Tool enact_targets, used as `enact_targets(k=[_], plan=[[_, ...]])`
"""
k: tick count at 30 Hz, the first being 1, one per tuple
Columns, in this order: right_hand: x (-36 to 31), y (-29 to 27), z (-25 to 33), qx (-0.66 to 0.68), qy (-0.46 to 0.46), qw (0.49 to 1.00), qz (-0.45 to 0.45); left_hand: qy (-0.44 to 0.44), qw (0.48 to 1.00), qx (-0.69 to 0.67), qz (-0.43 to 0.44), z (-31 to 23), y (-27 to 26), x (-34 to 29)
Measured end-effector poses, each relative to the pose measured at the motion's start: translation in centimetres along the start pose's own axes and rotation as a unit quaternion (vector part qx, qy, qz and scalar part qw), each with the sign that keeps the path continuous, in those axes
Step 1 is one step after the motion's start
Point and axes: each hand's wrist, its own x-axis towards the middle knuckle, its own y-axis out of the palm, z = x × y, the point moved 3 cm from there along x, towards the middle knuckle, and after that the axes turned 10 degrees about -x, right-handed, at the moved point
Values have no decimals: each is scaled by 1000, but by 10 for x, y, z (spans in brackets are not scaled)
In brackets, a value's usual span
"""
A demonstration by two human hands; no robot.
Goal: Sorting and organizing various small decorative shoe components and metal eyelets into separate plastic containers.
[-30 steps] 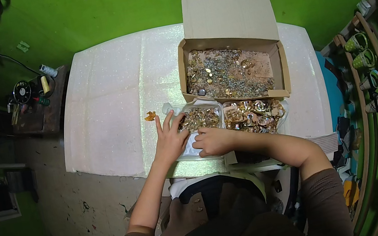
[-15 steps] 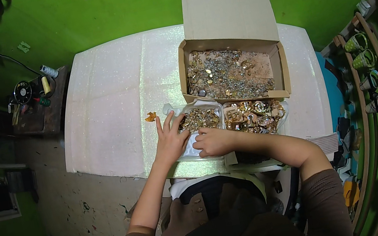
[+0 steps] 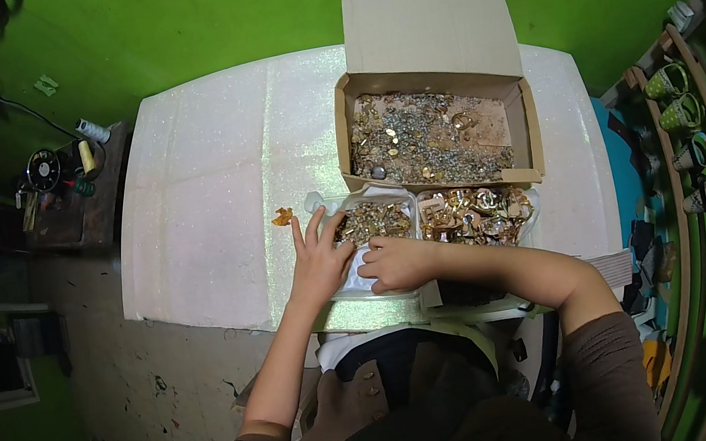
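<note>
A clear plastic tub (image 3: 386, 298) with a white lining (image 3: 356, 278) stands at the table's near edge. Small gold and silver metal pieces (image 3: 374, 217) fill its far part. My left hand (image 3: 320, 262) rests over the tub's left side, fingers spread, the thumb side near the pieces. Over the near right part of the tub, my right hand (image 3: 401, 263) has its fingers curled in; whatever they pinch is hidden. Beside this tub on the right, a second container holds larger shiny gold-coloured pieces (image 3: 477, 216); my right forearm passes over its near side.
Behind the tubs stands an open cardboard box (image 3: 427, 17) with many small metal bits inside. A small amber-coloured piece (image 3: 283, 217) lies on the shimmery white table covering (image 3: 198, 200). A side table (image 3: 65, 219) with thread spools is at left; a wooden rack (image 3: 685, 247) is at right.
Both hands stay almost in place over the tub. The view has shifted very slightly; nothing else has visibly moved.
</note>
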Motion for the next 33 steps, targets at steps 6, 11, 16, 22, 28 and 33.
enact_targets(k=[6,11,16,22,28,33], plan=[[-2,-4,-9,109,58,992,-30,-2,1000,3,10,-1,-3,2],[-12,-52,-42,124,179,966,-136,2,1000,0,-6,2,0,-1],[-26,-80,-67,72,234,958,-150,-7,1000,-1,15,3,2,-2],[-25,-87,-54,77,246,950,-176,-8,1000,-7,11,5,3,-3],[-14,-34,2,42,109,990,-81,-1,1000,-8,1,4,1,-2],[-4,-6,10,-20,49,998,-21,-2,1000,-6,3,3,2,-2]])
